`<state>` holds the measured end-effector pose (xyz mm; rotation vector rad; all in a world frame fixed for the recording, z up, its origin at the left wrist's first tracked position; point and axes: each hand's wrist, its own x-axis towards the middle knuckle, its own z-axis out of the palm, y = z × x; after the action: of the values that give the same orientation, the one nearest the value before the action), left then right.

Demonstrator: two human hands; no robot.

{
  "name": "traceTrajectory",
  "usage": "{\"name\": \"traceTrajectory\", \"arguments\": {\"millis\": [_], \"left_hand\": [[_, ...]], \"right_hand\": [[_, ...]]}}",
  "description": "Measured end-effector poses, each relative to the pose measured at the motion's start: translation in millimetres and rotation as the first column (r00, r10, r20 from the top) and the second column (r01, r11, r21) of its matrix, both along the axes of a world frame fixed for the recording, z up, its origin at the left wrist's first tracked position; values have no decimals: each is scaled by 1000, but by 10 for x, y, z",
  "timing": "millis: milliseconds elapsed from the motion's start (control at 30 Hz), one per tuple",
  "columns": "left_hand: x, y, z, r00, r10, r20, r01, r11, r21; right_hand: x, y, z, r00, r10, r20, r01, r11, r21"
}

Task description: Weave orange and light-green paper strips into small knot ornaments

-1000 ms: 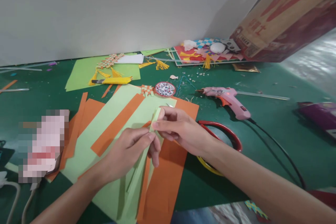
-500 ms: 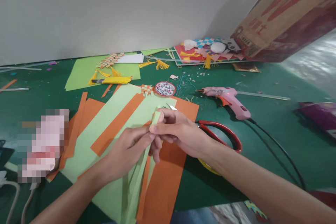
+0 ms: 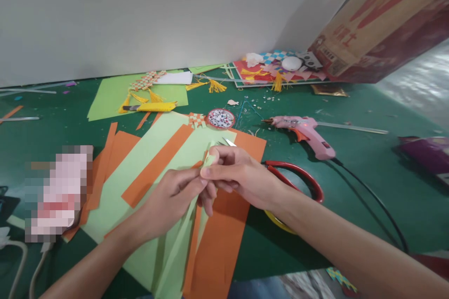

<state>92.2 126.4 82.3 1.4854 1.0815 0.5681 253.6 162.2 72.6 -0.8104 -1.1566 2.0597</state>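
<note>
My left hand (image 3: 171,201) and my right hand (image 3: 242,173) meet at the centre, fingertips pinched together on a narrow light green paper strip (image 3: 182,238). Its upper end pokes out above my thumbs, with a bit of orange beside it; its long lower end trails toward me. Just right of it runs a thin orange paper strip (image 3: 191,252); whether my fingers hold that too I cannot tell. Beneath my hands lie a large light green sheet (image 3: 140,243) and an orange sheet (image 3: 224,238). Scissors with a red handle (image 3: 314,184) are partly covered by my right hand and forearm.
A pink hot glue gun (image 3: 305,133) with a cord lies to the right. Ahead are a round dish of small beads (image 3: 220,118), a yellow cutter (image 3: 156,107) and yellow tassels (image 3: 215,86). A paper bag (image 3: 382,23) stands back right; a pixelated pink object (image 3: 61,191) lies left.
The green strip's lower end has swung left, away from the orange strip. Its upper end has turned between my fingertips, showing some orange. Both hands stay almost in place.
</note>
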Motion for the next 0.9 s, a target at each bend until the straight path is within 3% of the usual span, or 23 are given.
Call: {"name": "traceTrajectory", "arguments": {"millis": [400, 567, 733, 900], "left_hand": [[-43, -8, 6, 998, -24, 56, 30, 994, -102], [-36, 7, 4, 996, -16, 90, 27, 993, -118], [-36, 0, 3, 992, 5, 123, 12, 991, -136], [-37, 13, 24, 989, 11, 151, 8, 992, -126]], "right_hand": [[45, 48, -2, 995, -100, -9, 99, 995, -9], [59, 59, 5, 995, -94, 20, 93, 995, 39], [140, 132, 67, 979, -187, 87, 175, 977, 125], [184, 146, 104, 958, 86, 273, -138, 974, 177]]}}
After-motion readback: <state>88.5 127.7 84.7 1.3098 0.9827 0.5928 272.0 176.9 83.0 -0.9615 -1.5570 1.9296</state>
